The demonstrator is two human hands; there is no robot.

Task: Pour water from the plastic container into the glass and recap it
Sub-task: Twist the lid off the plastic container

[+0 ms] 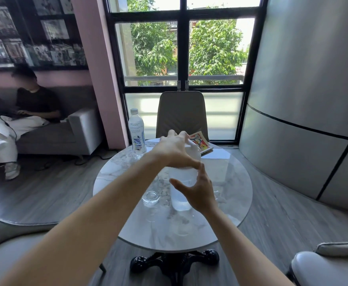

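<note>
Glass (151, 193) is seen empty, left of container (182, 188) on table (226, 213). Left hand (174, 149) is clamped on the lid; right hand (197, 190) fingers are spread beside the body, not closed. Container is judged heavy, slick, slightly flexible — best gripped mid-body.

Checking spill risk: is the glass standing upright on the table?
Yes, the glass stands upright on the table, left of the plastic container.
</note>
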